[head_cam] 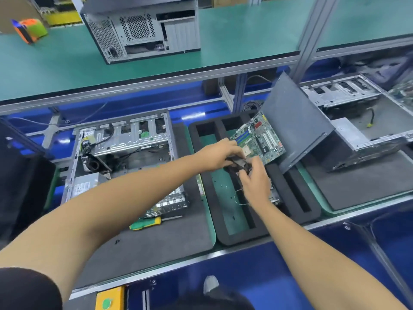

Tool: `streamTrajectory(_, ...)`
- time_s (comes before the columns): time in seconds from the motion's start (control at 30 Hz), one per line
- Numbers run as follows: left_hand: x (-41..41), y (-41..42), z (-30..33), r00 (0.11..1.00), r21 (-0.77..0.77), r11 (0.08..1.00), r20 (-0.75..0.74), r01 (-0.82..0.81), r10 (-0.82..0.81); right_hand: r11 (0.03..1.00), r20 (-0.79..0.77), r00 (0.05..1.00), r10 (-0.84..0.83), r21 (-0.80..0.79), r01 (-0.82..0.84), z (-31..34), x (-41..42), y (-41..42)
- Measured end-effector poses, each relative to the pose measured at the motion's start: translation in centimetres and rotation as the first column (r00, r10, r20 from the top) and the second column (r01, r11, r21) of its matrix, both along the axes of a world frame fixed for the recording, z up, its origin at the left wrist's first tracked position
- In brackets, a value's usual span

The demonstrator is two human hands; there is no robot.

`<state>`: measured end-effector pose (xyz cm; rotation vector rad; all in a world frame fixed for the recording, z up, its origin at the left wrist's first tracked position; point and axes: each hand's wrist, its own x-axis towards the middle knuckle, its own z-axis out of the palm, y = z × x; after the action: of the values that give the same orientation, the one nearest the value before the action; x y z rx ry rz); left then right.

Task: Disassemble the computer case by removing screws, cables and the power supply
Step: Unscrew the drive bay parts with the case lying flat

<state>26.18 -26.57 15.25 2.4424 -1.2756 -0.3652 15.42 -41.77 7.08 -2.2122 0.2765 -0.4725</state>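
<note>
Nearest, a green-handled screwdriver (pixel 145 223) lies on the grey mat. Beyond it, over the black foam tray (pixel 237 239), the right hand (pixel 254 183) and left hand (pixel 220 154) both curl round a dark part (pixel 238 163), probably a cooler fan. Left, the opened computer case (pixel 120 151) lies flat; a motherboard (pixel 260 137) stands tilted beyond the hands.

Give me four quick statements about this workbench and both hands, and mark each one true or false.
1. The green-handled screwdriver is held in the right hand. False: it lies on the grey mat, untouched.
2. Both hands grip a dark part over the black foam tray. True.
3. A motherboard leans in the tray. True.
4. The left hand rests inside the open case. False: it is over the tray.
</note>
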Motion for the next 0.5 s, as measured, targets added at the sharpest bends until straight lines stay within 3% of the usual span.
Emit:
streamTrajectory(0.13,-0.3,-1.9,-2.5,0.993,-0.057,0.996,-0.097,-0.071,0.065,0.997,-0.090,0.996,0.021,-0.066,-0.027,-1.6,-1.0,-1.9)
streamTrajectory(0.2,-0.5,-2.1,-3.7,0.961,-0.110,0.977,-0.232,-0.181,0.152,0.973,-0.178,0.984,-0.004,-0.227,-0.037,-2.5,-1.4,-2.7)
streamTrajectory(0.27,-0.7,-2.0,-4.5,0.929,-0.086,0.964,-0.300,-0.251,0.215,0.934,-0.281,0.960,0.004,-0.341,-0.104,-3.6,-2.1,-3.3)
streamTrajectory(0.33,-1.0,-2.0,-5.5,0.916,-0.009,0.966,-0.319,-0.259,0.242,0.932,-0.392,0.919,0.044,-0.315,-0.179,-4.4,-2.8,-3.4)
streamTrajectory(0.4,-1.6,-1.9,-6.6,0.922,0.116,0.967,-0.293,-0.229,0.253,0.930,-0.485,0.873,0.049,-0.297,-0.217,-5.2,-3.1,-3.1)
streamTrajectory(0.5,-2.4,-1.0,-8.1,0.976,0.301,0.940,-0.098,-0.157,0.195,0.929,-0.596,0.803,-0.009,-0.302,-0.215,-6.3,-2.8,-2.1)
